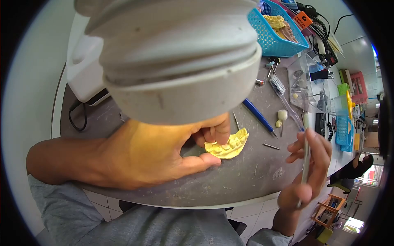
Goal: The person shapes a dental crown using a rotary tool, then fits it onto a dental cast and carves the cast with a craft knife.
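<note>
A yellow dental cast (232, 146) with a row of moulded teeth is pinched at its left end by my left hand (154, 151), thumb along the near edge and fingers over the top. Raised at the right, my right hand (315, 170) grips a slim, pale, rod-shaped tool (306, 160) that stands nearly upright in the view; I cannot tell its kind. Between the hands lie a blue pen-like tool (259, 117) and a short metal bur (271, 146). Another thin bur (236, 120) rests just behind the cast.
A large ribbed suction hose (176, 61) hangs over the grey bench (164, 197), covering part of the left hand. Further back are a toothbrush (283, 96), a clear box (301, 78) and a blue basket (287, 47) of casts. A person (353, 168) sits far right.
</note>
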The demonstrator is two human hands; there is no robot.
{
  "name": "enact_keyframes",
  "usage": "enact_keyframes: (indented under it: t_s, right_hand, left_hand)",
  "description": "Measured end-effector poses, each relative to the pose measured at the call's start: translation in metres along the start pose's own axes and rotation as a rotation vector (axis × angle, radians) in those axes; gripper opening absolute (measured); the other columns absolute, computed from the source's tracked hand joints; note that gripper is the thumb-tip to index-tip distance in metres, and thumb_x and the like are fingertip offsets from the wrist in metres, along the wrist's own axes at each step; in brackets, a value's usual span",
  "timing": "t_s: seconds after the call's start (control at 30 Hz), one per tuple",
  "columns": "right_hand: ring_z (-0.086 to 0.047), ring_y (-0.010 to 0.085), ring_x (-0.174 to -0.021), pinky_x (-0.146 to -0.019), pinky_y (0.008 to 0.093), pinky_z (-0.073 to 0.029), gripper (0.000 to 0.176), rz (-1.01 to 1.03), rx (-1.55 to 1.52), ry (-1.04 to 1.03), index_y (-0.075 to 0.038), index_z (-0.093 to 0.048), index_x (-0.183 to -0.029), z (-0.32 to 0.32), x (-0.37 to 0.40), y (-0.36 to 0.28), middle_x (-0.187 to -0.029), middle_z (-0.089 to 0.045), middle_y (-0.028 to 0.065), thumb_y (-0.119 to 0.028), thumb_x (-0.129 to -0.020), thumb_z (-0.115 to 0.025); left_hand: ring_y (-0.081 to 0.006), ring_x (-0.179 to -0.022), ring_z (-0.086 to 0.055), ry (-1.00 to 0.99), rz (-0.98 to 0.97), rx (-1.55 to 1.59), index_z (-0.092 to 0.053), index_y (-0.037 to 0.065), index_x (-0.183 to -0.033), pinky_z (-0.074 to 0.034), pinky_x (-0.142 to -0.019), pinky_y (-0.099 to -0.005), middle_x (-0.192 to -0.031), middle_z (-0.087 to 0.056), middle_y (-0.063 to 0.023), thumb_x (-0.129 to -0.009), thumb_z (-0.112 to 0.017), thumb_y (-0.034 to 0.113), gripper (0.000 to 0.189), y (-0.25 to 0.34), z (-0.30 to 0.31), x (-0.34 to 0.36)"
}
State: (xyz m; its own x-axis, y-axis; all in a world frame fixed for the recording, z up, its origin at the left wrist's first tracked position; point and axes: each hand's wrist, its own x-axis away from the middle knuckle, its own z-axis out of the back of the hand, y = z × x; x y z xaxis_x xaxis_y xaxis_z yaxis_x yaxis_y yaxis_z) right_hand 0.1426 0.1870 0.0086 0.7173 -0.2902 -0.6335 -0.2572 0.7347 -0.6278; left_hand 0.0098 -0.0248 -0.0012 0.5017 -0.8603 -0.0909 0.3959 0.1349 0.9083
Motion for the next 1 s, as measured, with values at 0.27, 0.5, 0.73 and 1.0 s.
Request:
enact_keyframes:
  t_s: [0.27, 0.5, 0.73, 1.0]
  right_hand:
    - [-0.064, 0.0214, -0.059, -0.051, 0.0277, -0.052, 0.036, 0.158, -0.078, -0.256, -0.001, -0.063, -0.099, -0.005, 0.054, -0.017, -0.074, -0.064, 0.0109, -0.009, -0.070, -0.083]
    - [-0.066, 0.0201, -0.054, -0.045, 0.0257, -0.051, 0.028, 0.193, -0.073, -0.175, -0.001, -0.065, -0.091, -0.020, 0.060, -0.019, -0.067, -0.065, 0.0103, -0.002, -0.067, -0.081]
    - [-0.067, 0.0185, -0.058, -0.047, 0.0243, -0.054, 0.034, 0.202, -0.077, -0.332, -0.005, -0.071, -0.100, -0.010, 0.053, -0.022, -0.072, -0.066, 0.0097, -0.004, -0.067, -0.081]
    - [-0.068, 0.0204, -0.060, -0.050, 0.0265, -0.057, 0.025, 0.230, 0.014, -0.141, -0.001, -0.067, -0.089, -0.025, 0.062, -0.019, -0.074, -0.066, 0.0110, -0.001, -0.068, -0.080]
  left_hand:
    - [-0.0148, -0.075, -0.064, 0.023, -0.156, -0.039, -0.063, -0.002, -0.086, -0.054, -0.064, -0.0252, -0.091, -0.062, -0.0109, -0.072, -0.084, 0.004, 0.026, -0.004, -0.006, 0.002]
    - [-0.0141, -0.074, -0.064, 0.033, -0.188, -0.043, -0.063, -0.002, -0.086, -0.054, -0.063, -0.0247, -0.090, -0.062, -0.0106, -0.072, -0.084, 0.004, 0.026, -0.006, -0.008, 0.002]
    - [-0.0136, -0.073, -0.063, 0.040, -0.177, -0.029, -0.063, -0.002, -0.085, -0.054, -0.062, -0.0243, -0.090, -0.063, -0.0108, -0.072, -0.084, 0.004, 0.026, -0.006, -0.009, 0.002]
    - [-0.0136, -0.073, -0.064, 0.041, -0.180, -0.025, -0.063, -0.001, -0.085, -0.054, -0.061, -0.0242, -0.089, -0.064, -0.0111, -0.072, -0.084, 0.004, 0.025, -0.007, -0.009, 0.002]
